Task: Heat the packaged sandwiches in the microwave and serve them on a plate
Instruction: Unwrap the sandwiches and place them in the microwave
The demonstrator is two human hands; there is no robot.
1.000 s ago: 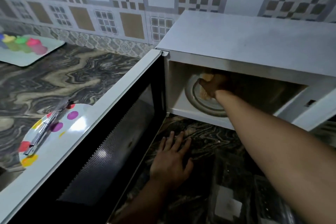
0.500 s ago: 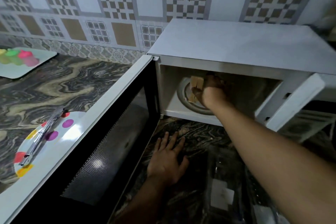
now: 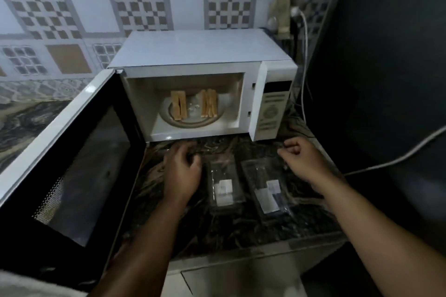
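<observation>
Two sandwiches, the left sandwich (image 3: 179, 108) and the right sandwich (image 3: 209, 106), stand on edge on the glass turntable (image 3: 193, 121) inside the microwave (image 3: 200, 55), ahead of both hands. Left hand (image 3: 182, 171) rests on the counter (image 3: 236, 226), fingers loosely bent, holding nothing. Right hand (image 3: 303, 160) hovers with fingers curled in, empty. The sandwiches look light, soft and crumbly; best taken by the flat bread faces, not the edges. Two empty clear packs, near pack (image 3: 224, 185) and far pack (image 3: 266, 187), lie between the hands. The open door (image 3: 72, 152) swings wide, left of the left hand, and needs closing. A white cable (image 3: 395, 159) trails beyond the right hand.
</observation>
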